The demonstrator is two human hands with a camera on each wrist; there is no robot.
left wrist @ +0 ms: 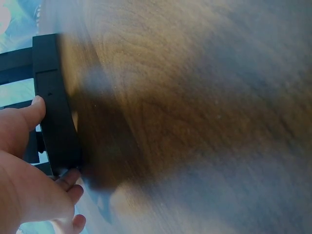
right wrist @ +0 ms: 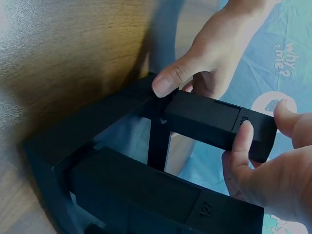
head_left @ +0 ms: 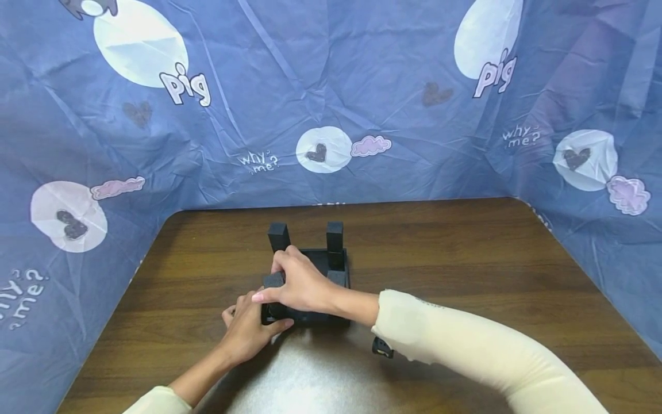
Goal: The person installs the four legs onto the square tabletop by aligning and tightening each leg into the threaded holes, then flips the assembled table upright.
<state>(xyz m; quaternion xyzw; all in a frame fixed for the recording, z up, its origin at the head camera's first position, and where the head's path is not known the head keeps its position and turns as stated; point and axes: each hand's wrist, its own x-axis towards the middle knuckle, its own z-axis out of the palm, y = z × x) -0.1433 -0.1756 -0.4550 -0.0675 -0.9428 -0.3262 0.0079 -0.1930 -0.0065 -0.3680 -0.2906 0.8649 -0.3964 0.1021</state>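
Observation:
A black rectangular base frame [head_left: 310, 317] rests on the table with black square posts rising from its corners. My right hand [head_left: 306, 286] pinches the upper end of the near-left post [right wrist: 214, 117], thumb on one side and fingers on the other. Low down, my left hand [head_left: 247, 329] grips the near-left corner of the base, its thumb along the near side. In the left wrist view that thumb lies against the frame [left wrist: 54, 97] while the fingertips curl at its corner. Another post [right wrist: 141, 190], marked 127, stands beside the held one in the right wrist view.
Two far posts, the left one [head_left: 278, 236] and the right one [head_left: 335, 237], stand at the back of the frame. The brown wood-grain table [head_left: 465, 259] surrounds it. A blue printed cloth [head_left: 320, 86] hangs behind the table and along its sides.

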